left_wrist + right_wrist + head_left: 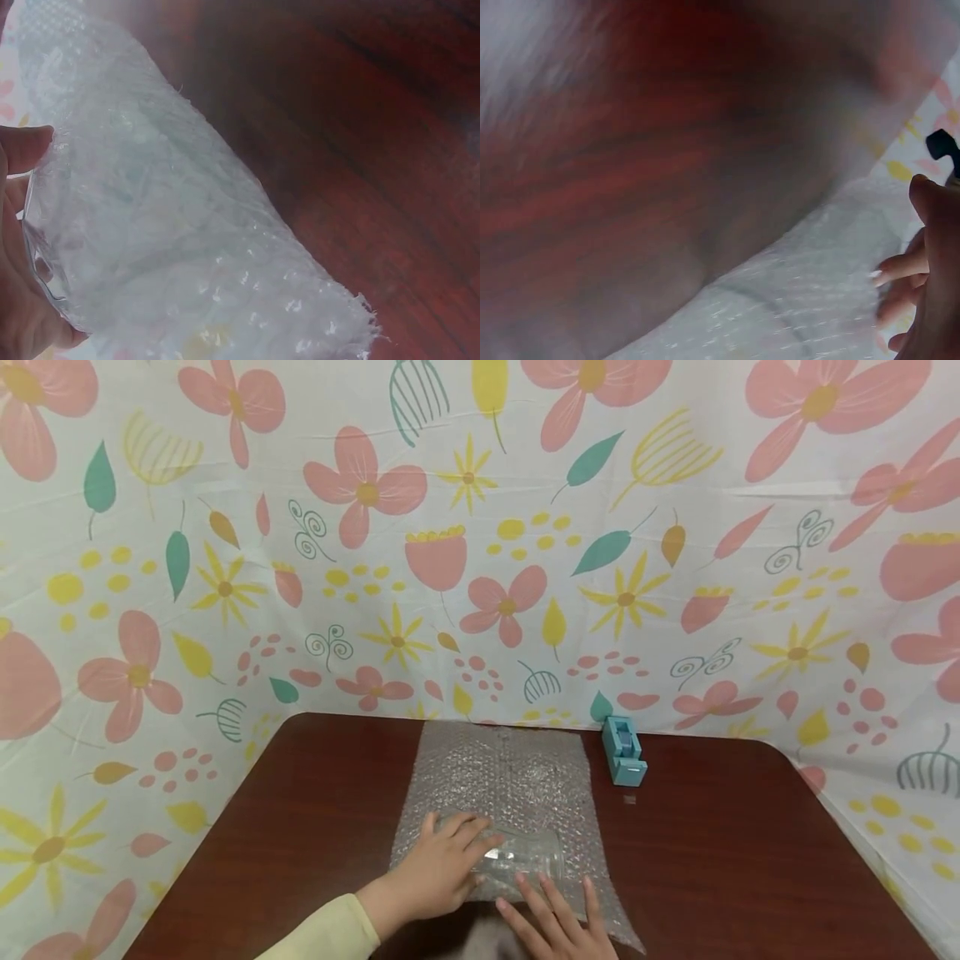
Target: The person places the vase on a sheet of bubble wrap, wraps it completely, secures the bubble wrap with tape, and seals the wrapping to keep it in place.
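Observation:
A clear glass jar point(525, 856) lies on its side across the near part of a sheet of bubble wrap point(465, 768), its mouth end to the right. My left hand point(438, 872) holds the jar's left end, fingers over the top and thumb on the near side. In the left wrist view that hand point(19, 285) is beside the glass edge, and bubble wrap point(172, 210) fills the middle. My right hand point(566, 927) has its fingers spread and straight at the wrap's near edge, just below the jar. The right wrist view shows this hand point(937, 247) beside the wrap point(780, 292).
A teal tape dispenser point(624, 752) stands at the back of the dark wooden table point(712, 860), right of the wrap. In front of it lies a small clear scrap point(629, 799). Flower-patterned cloth point(480, 543) hangs behind and along the sides.

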A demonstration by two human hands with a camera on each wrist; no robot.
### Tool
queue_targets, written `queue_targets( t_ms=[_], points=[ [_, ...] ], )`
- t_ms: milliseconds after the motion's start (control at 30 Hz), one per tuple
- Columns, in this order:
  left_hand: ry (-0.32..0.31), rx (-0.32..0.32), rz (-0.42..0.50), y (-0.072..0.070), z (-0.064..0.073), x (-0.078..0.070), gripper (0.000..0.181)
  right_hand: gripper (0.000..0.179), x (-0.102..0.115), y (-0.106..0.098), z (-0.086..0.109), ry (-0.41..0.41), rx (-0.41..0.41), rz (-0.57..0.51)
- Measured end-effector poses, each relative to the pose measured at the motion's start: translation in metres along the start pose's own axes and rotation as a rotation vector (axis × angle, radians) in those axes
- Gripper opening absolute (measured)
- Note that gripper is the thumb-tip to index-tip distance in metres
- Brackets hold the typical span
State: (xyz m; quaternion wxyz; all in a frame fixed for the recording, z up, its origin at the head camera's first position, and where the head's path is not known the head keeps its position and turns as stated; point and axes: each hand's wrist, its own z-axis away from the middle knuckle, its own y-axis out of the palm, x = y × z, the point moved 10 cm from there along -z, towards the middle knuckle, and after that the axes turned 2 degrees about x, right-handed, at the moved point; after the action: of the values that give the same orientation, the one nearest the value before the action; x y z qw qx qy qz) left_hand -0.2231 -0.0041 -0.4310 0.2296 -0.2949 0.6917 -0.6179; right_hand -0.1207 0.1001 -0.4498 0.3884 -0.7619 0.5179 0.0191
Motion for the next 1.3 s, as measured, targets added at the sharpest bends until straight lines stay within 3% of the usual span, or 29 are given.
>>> queue_targets(
  t_ms=[267, 633, 833, 933, 1133, 1300],
  points=[
    [-0.018, 0.053, 0.035, 0.004, -0.005, 0.005, 0.056, 0.084, -0.019, 0.024, -0.013, -0.034, 0.142, 0.014],
    [-0.007, 0.052, 0.055, 0.007, -0.005, 0.004, 0.055, 0.089, -0.035, 0.042, -0.026, -0.003, 0.151, 0.003],
    [0.008, 0.017, 0.018, 0.005, -0.004, 0.004, 0.057, 0.107, -0.043, 0.051, -0.038, 0.01, 0.221, 0.034],
    [0.01, 0.022, 0.009, 0.007, -0.003, 0.005, 0.057, 0.111, -0.046, 0.058, -0.044, 0.017, 0.304, 0.019],
    [0.031, 0.024, 0.024, 0.005, -0.002, 0.003, 0.054, 0.098, -0.051, 0.081, -0.046, 0.131, 0.583, -0.184],
    [0.046, -0.003, 0.023, 0.004, 0.0, 0.002, 0.053, 0.09, -0.049, 0.086, -0.049, 0.129, 0.616, -0.211]
  ],
)
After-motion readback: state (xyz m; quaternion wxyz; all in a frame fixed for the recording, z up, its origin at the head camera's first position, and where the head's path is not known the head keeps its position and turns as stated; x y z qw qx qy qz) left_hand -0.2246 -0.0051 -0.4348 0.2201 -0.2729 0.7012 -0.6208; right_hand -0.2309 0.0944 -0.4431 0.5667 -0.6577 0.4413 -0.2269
